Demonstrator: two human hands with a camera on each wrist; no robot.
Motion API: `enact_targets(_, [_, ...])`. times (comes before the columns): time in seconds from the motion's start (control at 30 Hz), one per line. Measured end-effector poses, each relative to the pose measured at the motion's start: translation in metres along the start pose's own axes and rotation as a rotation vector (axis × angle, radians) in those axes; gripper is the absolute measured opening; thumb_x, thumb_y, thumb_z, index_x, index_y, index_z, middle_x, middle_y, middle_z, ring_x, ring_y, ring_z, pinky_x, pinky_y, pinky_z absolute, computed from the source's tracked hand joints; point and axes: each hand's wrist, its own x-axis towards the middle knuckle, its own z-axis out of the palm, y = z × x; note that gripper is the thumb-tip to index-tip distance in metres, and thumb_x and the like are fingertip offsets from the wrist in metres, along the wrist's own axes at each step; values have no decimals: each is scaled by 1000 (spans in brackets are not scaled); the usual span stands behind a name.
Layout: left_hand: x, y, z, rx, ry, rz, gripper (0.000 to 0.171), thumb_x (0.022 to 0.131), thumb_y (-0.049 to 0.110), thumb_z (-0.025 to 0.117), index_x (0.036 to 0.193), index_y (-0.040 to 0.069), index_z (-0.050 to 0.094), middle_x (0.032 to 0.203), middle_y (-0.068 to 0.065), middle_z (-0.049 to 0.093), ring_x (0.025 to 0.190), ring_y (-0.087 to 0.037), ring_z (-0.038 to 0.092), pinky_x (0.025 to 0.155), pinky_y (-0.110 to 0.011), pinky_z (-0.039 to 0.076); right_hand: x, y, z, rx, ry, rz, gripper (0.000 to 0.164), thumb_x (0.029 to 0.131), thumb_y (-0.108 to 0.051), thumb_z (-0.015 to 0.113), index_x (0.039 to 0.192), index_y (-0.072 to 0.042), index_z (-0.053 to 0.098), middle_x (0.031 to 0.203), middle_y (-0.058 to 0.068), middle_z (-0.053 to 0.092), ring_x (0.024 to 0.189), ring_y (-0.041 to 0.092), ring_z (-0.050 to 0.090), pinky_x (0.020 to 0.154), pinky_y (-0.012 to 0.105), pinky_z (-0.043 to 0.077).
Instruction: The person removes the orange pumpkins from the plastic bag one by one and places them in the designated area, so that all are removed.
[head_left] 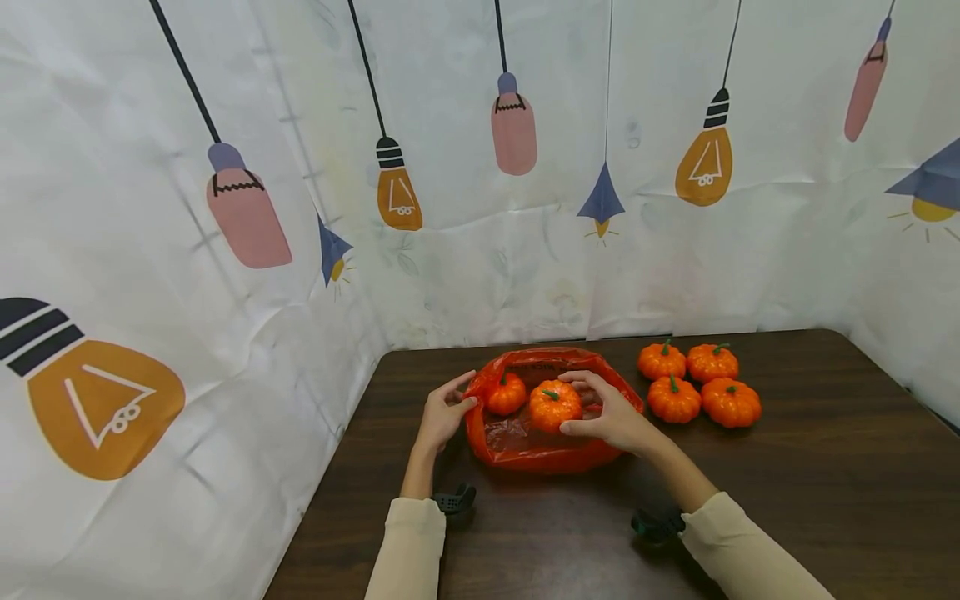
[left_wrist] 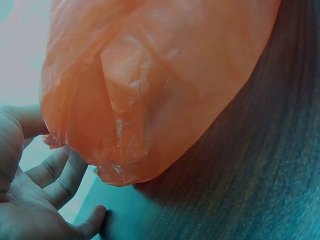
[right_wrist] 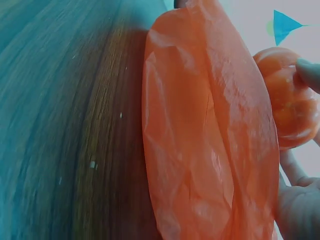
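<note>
An orange plastic bag (head_left: 517, 458) lies spread on the table with its mouth facing up. Inside its left part sits a small orange pumpkin (head_left: 506, 394) with a green stem. My left hand (head_left: 444, 414) pinches the bag's left edge between thumb and fingers; the left wrist view shows the bag's crumpled edge at these fingers. With thumb and fingertips, my right hand (head_left: 611, 414) grips another pumpkin (head_left: 555, 407) by its right side, over the bag's mouth. In the right wrist view this pumpkin (right_wrist: 287, 107) shows above the bag's rim, thumb resting on it.
Several more pumpkins (head_left: 675, 400) stand grouped on the brown table (head_left: 817, 467), right of the bag. A white sheet printed with lamps (head_left: 480, 275) hangs behind the table and along its left side. Dark wrist devices (head_left: 658, 527) sit below both hands.
</note>
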Motion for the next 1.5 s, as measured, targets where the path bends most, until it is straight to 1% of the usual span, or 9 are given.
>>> enact_targets(0.1, [0,0,0,5,6,-2,49,96,3,68,144,6,59,99,-24,65,80,-19,54,64,-30,46,-6,1,-6,-13,8,-8,73,86,-29,84,148,-20,47,147,17,47,123,34,55,100,46,53])
enact_targets(0.27, [-1,0,1,7,5,-1,49,96,2,68,144,6,59,99,-24,64,80,-19,53,63,-29,45,-16,2,-15,-21,10,-29,72,88,-26,82,150,-17,45,146,20,47,122,36,56,98,46,54])
enact_targets(0.4, [0,-1,1,-2,5,-2,49,96,3,68,143,8,61,98,-23,64,80,-19,53,63,-28,44,-26,4,-24,-23,18,-45,71,89,-23,82,149,-17,45,144,19,47,120,35,56,95,41,54])
enact_targets(0.63, [1,-2,1,-1,5,-5,49,96,3,68,144,8,60,98,-22,63,79,-19,52,62,-28,44,-41,8,-39,-53,41,-23,69,90,-24,80,149,-20,45,146,16,45,129,39,50,95,32,53])
enact_targets(0.77, [1,-2,1,0,8,-10,48,96,3,68,143,11,62,99,-22,63,78,-19,52,61,-28,43,-50,9,-47,-50,46,-12,69,91,-24,79,150,-18,44,146,18,44,126,37,53,92,27,54])
enact_targets(0.97, [1,-2,0,2,8,-4,48,95,3,68,142,13,63,98,-22,64,77,-18,52,60,-28,43,-65,10,-58,-28,59,0,70,91,-19,79,151,-18,43,144,17,43,118,31,60,90,25,56])
enact_targets(1.1, [1,-3,0,0,9,-13,48,95,4,69,142,14,63,97,-19,64,77,-18,52,60,-28,43,-74,13,-65,-49,76,5,68,91,-19,78,150,-20,44,144,17,42,124,38,57,90,24,56])
enact_targets(1.23, [1,-3,0,-3,13,-16,48,95,4,70,142,14,63,96,-18,64,78,-18,52,60,-28,43,-81,17,-71,-86,92,13,70,92,-20,77,152,-15,42,147,19,42,131,47,51,90,22,55])
enact_targets(1.5, [1,0,1,-6,12,-23,48,95,3,69,142,14,63,97,-19,63,79,-19,53,60,-28,44,-96,22,-83,-136,115,38,71,93,-20,76,153,-11,39,149,20,43,132,50,47,87,22,55])
